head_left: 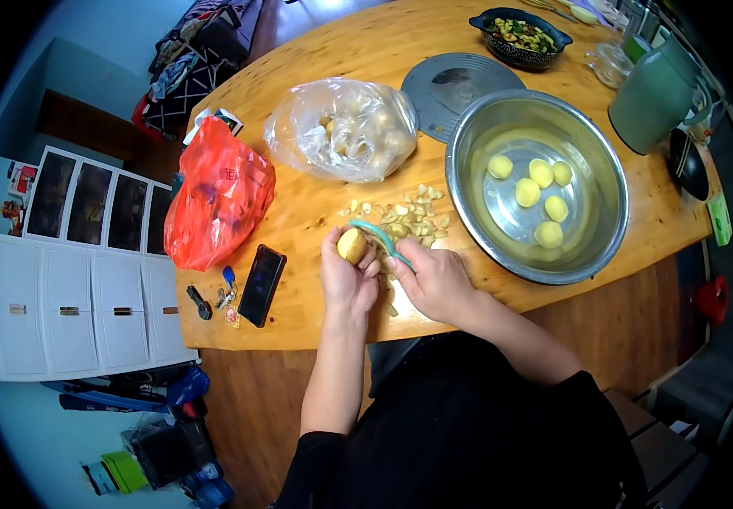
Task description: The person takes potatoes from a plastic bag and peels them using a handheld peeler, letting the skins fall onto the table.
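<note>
Black cloth of a shirt [485, 424] is closest, and two bare forearms extend from its sleeves over the edge of the wooden counter [315, 204]. The left hand [351, 278] holds a potato [352, 246] between thumb and curled fingers. The right hand [436, 284] is closed around the handle of a teal peeler [389, 243], its head end close beside the potato; whether the blade touches it is too small to tell. Just beyond both hands, potato peelings [421, 212] lie scattered on the counter.

To the right of the right hand stands a wide metal bowl [597, 170] with six peeled potatoes [527, 192] in it. Ahead of the left hand sits a clear plastic bag [345, 127] with more potatoes inside. Left of the left hand lie a dark phone [262, 286] and, past it, some keys [227, 295], with a red bag [218, 199] farther forward. Well beyond the hands are a round grey mat [451, 85] and a dark dish of food [519, 36].
</note>
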Demonstrator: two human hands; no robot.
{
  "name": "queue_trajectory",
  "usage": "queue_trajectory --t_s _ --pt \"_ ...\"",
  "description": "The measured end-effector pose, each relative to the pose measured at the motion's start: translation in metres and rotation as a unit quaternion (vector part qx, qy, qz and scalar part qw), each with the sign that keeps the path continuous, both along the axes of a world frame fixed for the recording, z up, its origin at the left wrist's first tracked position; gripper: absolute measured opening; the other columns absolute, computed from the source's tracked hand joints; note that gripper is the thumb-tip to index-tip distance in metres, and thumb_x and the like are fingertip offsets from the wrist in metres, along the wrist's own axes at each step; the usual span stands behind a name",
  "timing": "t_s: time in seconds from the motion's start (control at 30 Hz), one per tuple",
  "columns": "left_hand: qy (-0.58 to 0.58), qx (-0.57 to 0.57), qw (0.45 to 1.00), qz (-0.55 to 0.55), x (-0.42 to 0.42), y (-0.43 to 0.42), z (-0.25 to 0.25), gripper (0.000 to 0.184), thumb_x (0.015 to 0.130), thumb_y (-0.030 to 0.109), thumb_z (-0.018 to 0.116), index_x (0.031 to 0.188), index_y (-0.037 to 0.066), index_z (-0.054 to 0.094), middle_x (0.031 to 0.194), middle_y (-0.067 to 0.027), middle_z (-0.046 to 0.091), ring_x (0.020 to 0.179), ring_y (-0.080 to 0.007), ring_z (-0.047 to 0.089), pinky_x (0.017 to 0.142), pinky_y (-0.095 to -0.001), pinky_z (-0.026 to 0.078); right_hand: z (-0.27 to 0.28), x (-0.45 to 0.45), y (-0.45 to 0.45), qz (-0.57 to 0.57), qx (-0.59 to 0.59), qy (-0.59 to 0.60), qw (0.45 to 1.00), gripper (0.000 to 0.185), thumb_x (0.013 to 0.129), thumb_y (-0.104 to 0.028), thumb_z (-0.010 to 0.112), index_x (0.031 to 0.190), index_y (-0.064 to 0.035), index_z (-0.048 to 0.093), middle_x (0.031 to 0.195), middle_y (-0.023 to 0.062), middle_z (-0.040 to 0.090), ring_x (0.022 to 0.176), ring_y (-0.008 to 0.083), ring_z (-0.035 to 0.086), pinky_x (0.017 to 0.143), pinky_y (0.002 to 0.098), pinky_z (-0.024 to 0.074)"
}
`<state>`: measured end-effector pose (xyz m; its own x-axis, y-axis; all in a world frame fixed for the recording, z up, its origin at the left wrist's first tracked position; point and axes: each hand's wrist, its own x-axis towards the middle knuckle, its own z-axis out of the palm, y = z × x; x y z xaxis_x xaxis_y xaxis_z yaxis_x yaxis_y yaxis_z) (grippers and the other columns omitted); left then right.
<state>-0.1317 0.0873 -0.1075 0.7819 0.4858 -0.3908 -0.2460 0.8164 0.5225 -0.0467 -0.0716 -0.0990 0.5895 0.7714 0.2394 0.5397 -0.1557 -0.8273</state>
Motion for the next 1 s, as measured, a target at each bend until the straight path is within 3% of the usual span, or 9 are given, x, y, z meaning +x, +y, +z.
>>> queue_trajectory --t_s 0.23,0.43,0.53,0.73,0.83,1.0 --pt "0.078 0.029 0.995 0.057 0.011 -0.015 0.019 0.032 0.11 0.035 0.045 0.118 0.005 0.053 0.079 -0.0046 0.053 0.06 -0.0141 0.046 0.051 -0.027 0.038 -0.003 -0.001 0.0 0.006 0.024 -0.062 0.998 0.02 0.102 -0.025 0.057 0.093 -0.0072 0.051 0.071 0.0147 0.066 0.061 0.0392 0.065 0.053 0.0514 0.0494" --pt "0.117 0.135 0.979 0.103 0.013 -0.021 0.006 0.032 0.111 0.036 0.045 0.114 0.005 0.051 0.08 -0.0051 0.054 0.06 -0.0138 0.048 0.051 -0.0278 0.039 -0.007 -0.009 0.005 0.008 0.026 -0.124 0.992 0.017 0.1 -0.023 0.06 0.093 -0.0089 0.053 0.069 0.0115 0.066 0.059 0.0341 0.066 0.05 0.0449 0.0504" --pt "0.118 0.115 0.976 0.143 0.021 -0.026 0.006 0.03 0.111 0.035 0.045 0.112 0.006 0.051 0.08 -0.0049 0.053 0.056 -0.0134 0.046 0.048 -0.0267 0.036 -0.008 -0.011 0.006 -0.001 0.027 -0.115 0.993 0.017 0.1 -0.024 0.059 0.093 -0.0093 0.054 0.068 0.0125 0.066 0.059 0.0354 0.066 0.051 0.0471 0.0508" --pt "0.082 0.23 0.968 0.063 0.007 -0.025 0.007 0.025 0.112 0.031 0.042 0.115 0.007 0.05 0.083 -0.0058 0.056 0.062 -0.0136 0.049 0.053 -0.0273 0.038 -0.009 0.017 0.009 -0.017 -0.103 -0.02 0.994 0.022 0.101 -0.027 0.057 0.094 -0.006 0.056 0.071 0.0192 0.067 0.066 0.0437 0.066 0.061 0.057 0.0501" --pt "0.067 0.237 0.967 0.066 0.009 -0.024 0.015 0.025 0.112 0.029 0.041 0.115 0.007 0.05 0.087 -0.0061 0.057 0.065 -0.0137 0.049 0.055 -0.0273 0.039 -0.006 0.026 0.005 -0.054 -0.089 0.043 0.994 0.024 0.102 -0.028 0.056 0.096 -0.0045 0.056 0.074 0.0228 0.067 0.071 0.047 0.065 0.064 0.0583 0.0488" --pt "0.025 0.123 0.991 0.051 0.012 -0.021 0.022 0.025 0.113 0.032 0.04 0.113 0.009 0.051 0.087 -0.0044 0.056 0.064 -0.0128 0.048 0.054 -0.0259 0.038 -0.002 0.014 0.002 -0.01 -0.053 0.081 0.995 0.025 0.103 -0.029 0.054 0.095 -0.0055 0.053 0.073 0.0226 0.065 0.071 0.0475 0.064 0.062 0.0576 0.0477"
